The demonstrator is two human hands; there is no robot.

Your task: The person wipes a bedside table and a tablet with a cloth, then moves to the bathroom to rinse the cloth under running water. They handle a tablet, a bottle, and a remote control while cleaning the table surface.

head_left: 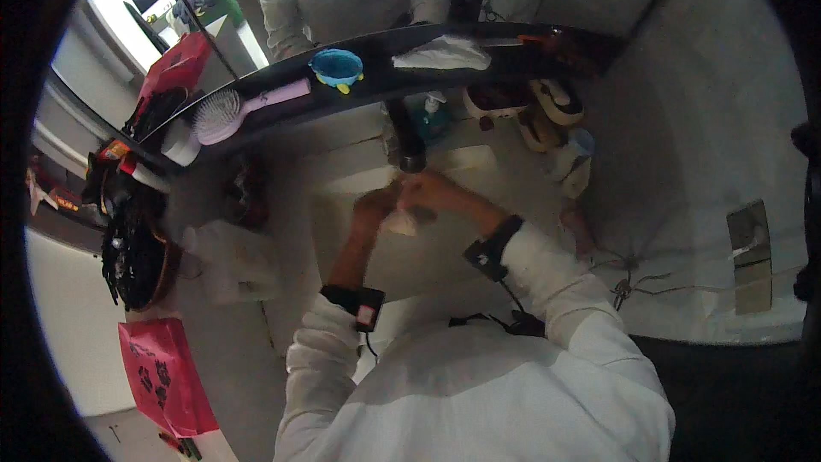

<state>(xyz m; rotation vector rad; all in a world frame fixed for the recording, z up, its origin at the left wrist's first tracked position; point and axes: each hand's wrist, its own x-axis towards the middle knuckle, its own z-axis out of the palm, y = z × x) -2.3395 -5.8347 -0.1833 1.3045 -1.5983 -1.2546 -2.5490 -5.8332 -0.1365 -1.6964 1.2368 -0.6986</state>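
Note:
Below the dark faucet [410, 157], my two hands meet over the basin of a pale sink [359, 256]. My left hand [378, 202] comes in from the lower left, and my right hand [428, 189] from the lower right, its fingers against those of the left. Between them hangs a small pale cloth-like item [403, 223], pinched by the fingers of both hands. Blur and dim light hide its exact kind and whether water is running. Behind the faucet stands a pump bottle [433, 115] of teal liquid.
On the dark shelf lie a pink hairbrush [221, 115], a blue bowl-like holder [337, 67] and a crumpled white cloth [442, 54]. Beige cases [497, 101] sit behind the sink at right. A translucent container [231, 256] and a pink bag [163, 375] are at left.

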